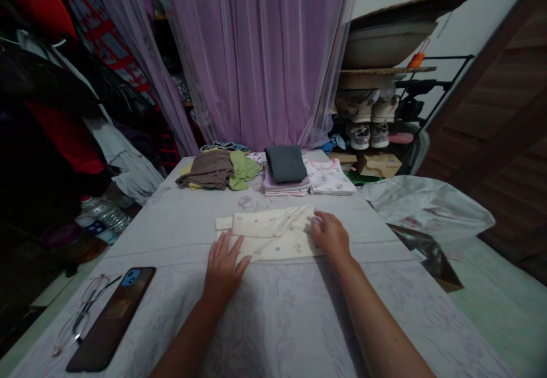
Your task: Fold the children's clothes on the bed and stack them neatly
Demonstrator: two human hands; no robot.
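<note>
A cream garment [273, 235] with small coloured prints lies partly folded on the bed-like surface, its upper layer creased towards the right. My left hand [224, 267] rests flat on its lower left part, with the fingers spread. At the right end, my right hand [331, 235] has its fingers curled in and pinches the garment's edge. Behind it stand folded clothes: a dark grey folded piece [285, 163] on top of a lilac and pink stack [286, 187], and a white printed top [329, 177] beside that stack.
At the back left is a loose heap with a brown garment [209, 170] and a green cloth [243, 170]. A phone [113, 321] and glasses [83, 312] lie front left. A purple curtain [260, 53] hangs behind; a shoe rack [384, 104] stands at right.
</note>
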